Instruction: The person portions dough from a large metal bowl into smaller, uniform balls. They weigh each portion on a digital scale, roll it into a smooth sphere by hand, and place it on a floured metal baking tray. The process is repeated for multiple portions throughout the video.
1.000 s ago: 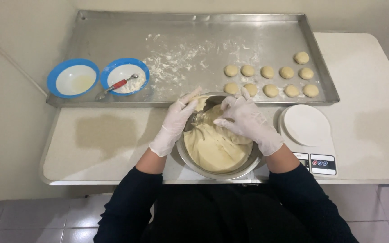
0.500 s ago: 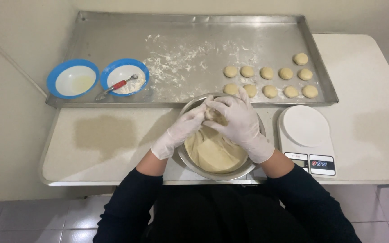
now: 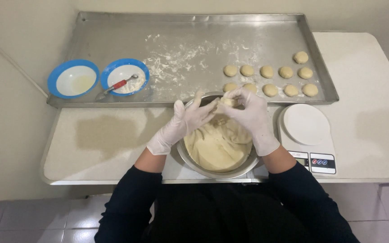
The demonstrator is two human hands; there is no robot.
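Dough (image 3: 219, 146), pale yellow and soft, fills the round steel mixing bowl (image 3: 190, 157) at the near edge of the white counter (image 3: 104, 148), right in front of the person. Just beside the bowl on the right sits a white digital kitchen scale (image 3: 306, 135) with a round platter. Over the bowl's far rim both gloved hands meet: the left hand (image 3: 183, 123) comes in from the left with fingers spread, while the right hand (image 3: 248, 112) curls round a small lump of dough (image 3: 227, 102), and the fingertips of both pinch it together. Behind them the large flat steel baking tray (image 3: 266, 27) spans the counter's far edge, dusted with flour in its middle. Ten small round dough balls (image 3: 271, 78) lie in two rows by its right end. At its left near corner stand two blue-rimmed white bowls (image 3: 73, 79), the right one holding a red-handled spoon (image 3: 118, 85).
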